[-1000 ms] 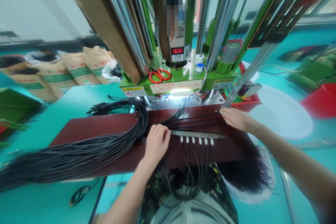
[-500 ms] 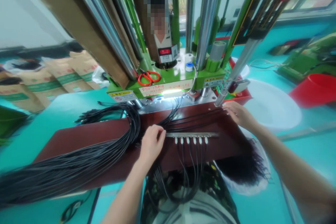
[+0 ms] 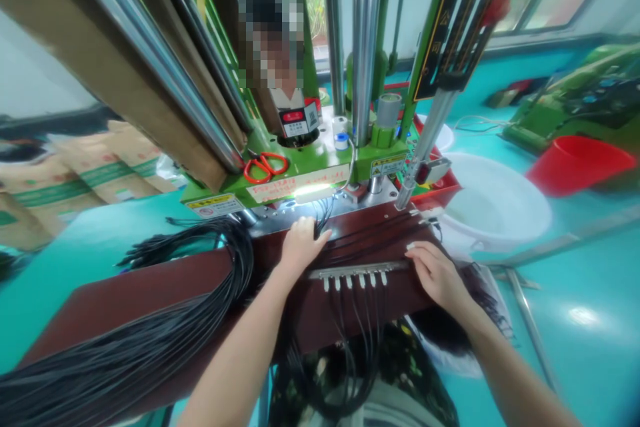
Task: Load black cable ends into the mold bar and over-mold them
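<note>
My left hand [image 3: 304, 243] is at the black cables [image 3: 324, 213] that run out from under the machine, its thumb apart and its other fingertips hidden. My right hand [image 3: 434, 270] is near the right end of a metal bar [image 3: 357, 271], fingers together, with a small white piece at the fingertips. Several white connectors [image 3: 363, 280] stick out of the bar's near edge, and their black cables hang toward my lap. Behind the bar, more cables stretch across the brown board [image 3: 280, 307].
A thick bundle of black cables [image 3: 200, 307] covers the board's left side. Red scissors [image 3: 265, 167] lie on the green machine base [image 3: 320, 153]. To the right are a white tub [image 3: 495, 203] and a red bucket [image 3: 575, 163].
My left hand has moved from the bar's left end up to the cables by the machine. My right hand has come down from the board's far right corner to the bar. The view has shifted.
</note>
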### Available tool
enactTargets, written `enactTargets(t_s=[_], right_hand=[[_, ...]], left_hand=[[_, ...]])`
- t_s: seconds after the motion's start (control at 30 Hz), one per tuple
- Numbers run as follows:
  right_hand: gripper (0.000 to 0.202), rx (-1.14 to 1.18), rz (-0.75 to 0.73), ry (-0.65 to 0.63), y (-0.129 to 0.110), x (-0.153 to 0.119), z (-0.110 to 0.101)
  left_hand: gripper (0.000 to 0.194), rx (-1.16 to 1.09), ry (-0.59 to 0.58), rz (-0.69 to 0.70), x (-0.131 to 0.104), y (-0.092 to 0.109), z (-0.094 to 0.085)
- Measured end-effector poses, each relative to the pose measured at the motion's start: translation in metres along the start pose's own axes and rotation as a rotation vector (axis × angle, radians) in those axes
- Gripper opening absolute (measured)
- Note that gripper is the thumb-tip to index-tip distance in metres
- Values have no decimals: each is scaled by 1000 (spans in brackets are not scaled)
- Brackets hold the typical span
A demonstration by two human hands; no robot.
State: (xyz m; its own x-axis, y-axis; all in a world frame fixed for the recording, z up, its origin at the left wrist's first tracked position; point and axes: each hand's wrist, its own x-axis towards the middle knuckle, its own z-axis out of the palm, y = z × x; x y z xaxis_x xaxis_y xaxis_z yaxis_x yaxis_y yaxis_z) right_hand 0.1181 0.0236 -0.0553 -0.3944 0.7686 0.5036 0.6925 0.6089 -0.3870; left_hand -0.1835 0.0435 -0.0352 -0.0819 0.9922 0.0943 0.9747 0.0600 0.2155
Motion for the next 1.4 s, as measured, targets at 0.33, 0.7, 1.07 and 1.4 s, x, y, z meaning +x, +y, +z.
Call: enactTargets(t_s=[0.33,0.7,1.07,1.4], right_hand=[[18,-38,-34,-9,-4,2,-1],[19,-63,-54,-21,1,1,2],[17,-88,-74,-8,2,3,3],[19,-102,-69,-13,5,1,4]], left_hand=[[34,-40,75,20,-6,-4,7],[35,-30,64,-7,-6,-2,5],[34,-51,52,-22,-6,-3,4],[33,-69,5,-53,-7,2,-3]])
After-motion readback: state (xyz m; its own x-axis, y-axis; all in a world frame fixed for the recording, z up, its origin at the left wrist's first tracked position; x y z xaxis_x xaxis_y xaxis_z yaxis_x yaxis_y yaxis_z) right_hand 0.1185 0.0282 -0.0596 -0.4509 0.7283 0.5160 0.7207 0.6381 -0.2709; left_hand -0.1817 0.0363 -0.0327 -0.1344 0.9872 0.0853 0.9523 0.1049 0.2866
